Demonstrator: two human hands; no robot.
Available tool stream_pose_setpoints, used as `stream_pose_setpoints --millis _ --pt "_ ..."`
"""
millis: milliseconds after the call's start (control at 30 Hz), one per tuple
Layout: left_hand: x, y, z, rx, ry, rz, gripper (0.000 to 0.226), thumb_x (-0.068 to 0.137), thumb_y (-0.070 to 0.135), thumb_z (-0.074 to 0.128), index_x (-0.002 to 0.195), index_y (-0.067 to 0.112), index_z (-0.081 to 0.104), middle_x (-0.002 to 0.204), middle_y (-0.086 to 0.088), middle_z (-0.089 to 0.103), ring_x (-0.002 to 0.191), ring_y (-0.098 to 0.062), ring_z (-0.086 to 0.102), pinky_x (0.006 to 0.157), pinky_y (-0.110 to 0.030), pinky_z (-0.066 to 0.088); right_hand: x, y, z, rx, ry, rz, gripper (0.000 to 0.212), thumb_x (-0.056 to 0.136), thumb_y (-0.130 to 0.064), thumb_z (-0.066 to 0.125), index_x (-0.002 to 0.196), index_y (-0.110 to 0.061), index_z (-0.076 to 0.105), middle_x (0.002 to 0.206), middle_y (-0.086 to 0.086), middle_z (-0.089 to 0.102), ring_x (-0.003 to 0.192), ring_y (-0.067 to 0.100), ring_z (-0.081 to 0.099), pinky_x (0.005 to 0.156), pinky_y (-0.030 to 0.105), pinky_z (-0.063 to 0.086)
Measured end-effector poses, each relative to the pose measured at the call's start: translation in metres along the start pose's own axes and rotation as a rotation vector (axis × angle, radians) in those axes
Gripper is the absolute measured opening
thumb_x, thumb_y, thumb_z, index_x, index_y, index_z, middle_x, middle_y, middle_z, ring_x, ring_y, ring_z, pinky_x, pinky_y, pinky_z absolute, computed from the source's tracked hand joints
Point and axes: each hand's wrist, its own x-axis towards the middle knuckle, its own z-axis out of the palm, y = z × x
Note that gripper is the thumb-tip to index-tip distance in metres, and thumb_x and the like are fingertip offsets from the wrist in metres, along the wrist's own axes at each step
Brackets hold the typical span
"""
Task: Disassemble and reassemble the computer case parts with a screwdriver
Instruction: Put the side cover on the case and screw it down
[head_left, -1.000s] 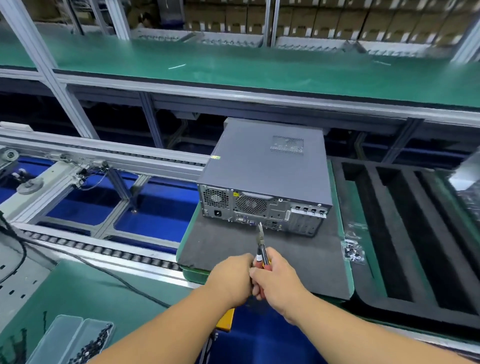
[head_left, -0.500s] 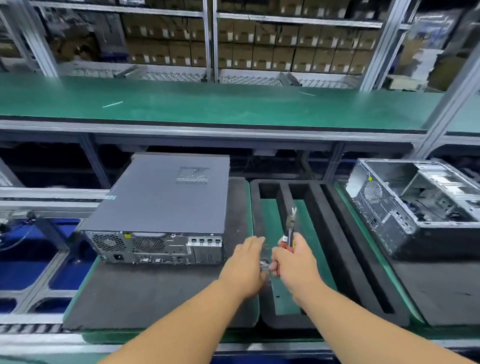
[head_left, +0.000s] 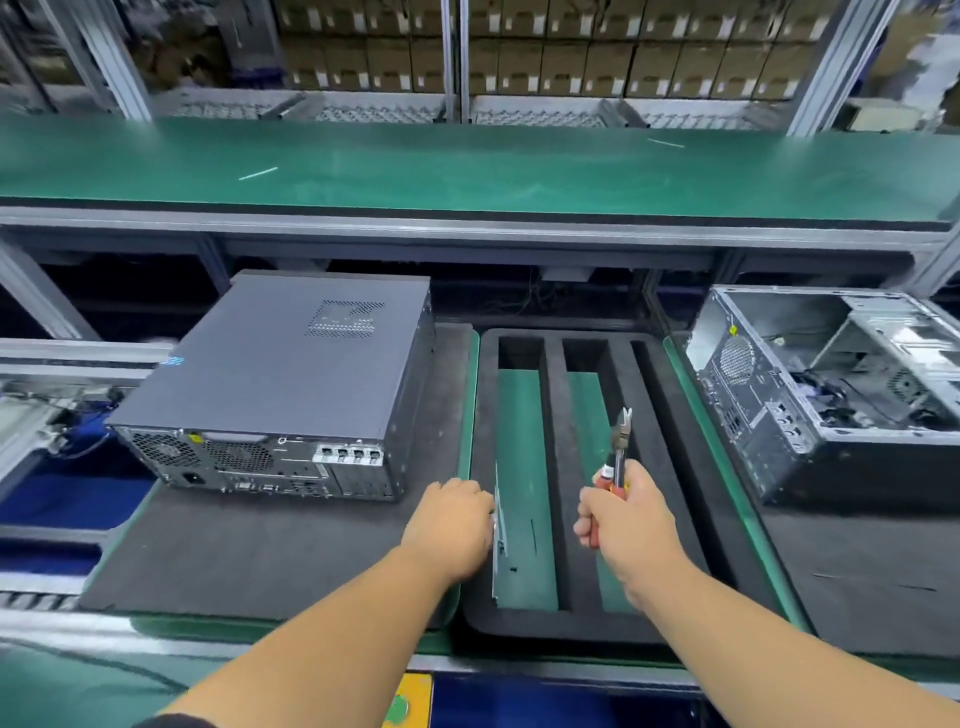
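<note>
- Now your hands are apart; 0.5 s ago they met over the foam tray (head_left: 587, 621).
- Your left hand (head_left: 451, 525) pinches a thin metal strip (head_left: 500, 540) at the tray's left slot.
- Your right hand (head_left: 626, 519) grips red-handled pliers (head_left: 618, 452), tips up.
- Closed computer case (head_left: 280, 374) sits left of the tray, on the mat.

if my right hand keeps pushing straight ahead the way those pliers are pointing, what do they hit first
Probably nothing soon. The right hand holds the pliers tips up and away, over the black foam tray. Along that line, the tray's far rim comes first, then the dark gap under the green shelf. Depth is hard to judge.

No legible text; sticker marks on closed computer case (head_left: 291, 374) unreadable.
</note>
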Motion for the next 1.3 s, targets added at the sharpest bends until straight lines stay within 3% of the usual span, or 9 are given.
stream_pose_setpoints --millis 100,167,300,433,633,733,867,1067,1300 --pt "-0.03 -0.016 0.02 -0.039 -0.037 -0.059 0.023 0.094 0.024 0.041 0.103 0.025 0.061 0.111 0.005 0.059 0.106 -0.024 0.058 0.081 -0.036 0.041 -0.003 -0.002 0.015 0.007 -0.027 0.012 0.011 0.094 -0.002 0.056 0.095 -0.013 0.052 0.083 0.012 0.06 0.059 0.021 0.056 0.056 0.03 0.052" --pt "-0.048 -0.021 0.035 -0.06 -0.055 -0.084 0.037 0.092 0.024 0.042 0.126 0.022 0.056 0.13 0.003 0.051 0.125 -0.022 0.05 0.096 -0.035 0.045 -0.005 -0.001 0.027 0.002 -0.054 0.024 0.012 0.094 -0.001 0.055 0.095 -0.013 0.052 0.083 0.012 0.059 0.061 0.022 0.055 0.055 0.029 0.052" --pt "-0.072 -0.027 0.051 -0.011 -0.145 -0.198 0.078 0.096 0.037 0.034 0.163 0.007 0.006 0.17 -0.012 0.004 0.157 -0.031 0.0 0.127 -0.047 0.01 -0.012 0.002 0.054 -0.023 -0.104 0.052 0.009 0.094 -0.002 0.055 0.1 -0.009 0.053 0.08 0.011 0.062 0.061 0.02 0.056 0.056 0.029 0.052" --pt "-0.089 -0.051 0.05 -0.025 -0.168 -0.257 0.08 0.095 0.038 0.031 0.163 0.008 0.001 0.171 -0.014 -0.001 0.158 -0.029 -0.007 0.128 -0.047 -0.001 -0.021 0.001 0.078 -0.008 -0.183 0.073 0.013 0.093 -0.002 0.055 0.104 -0.009 0.054 0.085 0.013 0.061 0.063 0.02 0.055 0.058 0.03 0.052" --pt "-0.09 -0.095 0.038 -0.028 -0.004 -0.325 0.058 0.1 0.047 0.044 0.148 0.015 0.036 0.151 -0.006 0.037 0.148 -0.031 0.025 0.124 -0.045 0.019 -0.027 -0.001 0.094 -0.012 -0.255 0.045 0.012 0.09 -0.008 0.057 0.099 -0.015 0.054 0.085 0.012 0.062 0.06 0.019 0.058 0.06 0.033 0.053" --pt "-0.095 -0.106 0.045 -0.026 -0.068 -0.405 0.08 0.101 0.053 0.036 0.162 0.015 0.003 0.168 -0.01 0.008 0.156 -0.032 0.001 0.126 -0.051 0.008 -0.033 0.002 0.098 -0.011 -0.263 0.041 0.013 0.09 -0.007 0.057 0.094 -0.019 0.053 0.077 0.008 0.062 0.059 0.019 0.058 0.058 0.033 0.052" --pt "-0.106 -0.133 0.055 -0.007 -0.211 -0.459 0.095 0.097 0.07 0.02 0.154 0.016 -0.032 0.165 -0.009 -0.03 0.153 -0.028 -0.028 0.125 -0.053 -0.004 -0.039 0.0 0.098 0.005 -0.273 0.056 0.025 0.088 -0.006 0.057 0.086 -0.03 0.052 0.072 0.004 0.061 0.059 0.018 0.057 0.058 0.032 0.052" --pt "-0.117 -0.181 0.038 -0.022 -0.342 -0.502 0.099 0.093 0.079 0.02 0.154 0.021 -0.032 0.165 -0.005 -0.031 0.153 -0.024 -0.027 0.126 -0.05 -0.007 -0.045 -0.013 0.089 -0.003 -0.298 0.015 0.013 0.085 -0.009 0.056 0.095 -0.017 0.052 0.081 0.009 0.06 0.06 0.022 0.058 0.059 0.036 0.05" --pt "-0.076 -0.146 -0.001 -0.046 -0.03 -0.455 0.095 0.094 0.073 0.014 0.152 0.015 -0.035 0.165 -0.004 -0.033 0.153 -0.023 -0.028 0.126 -0.053 -0.006 -0.033 -0.036 0.068 0.064 -0.26 -0.002 0.015 0.09 -0.002 0.056 0.097 -0.013 0.052 0.083 0.011 0.058 0.058 0.022 0.055 0.055 0.034 0.046"
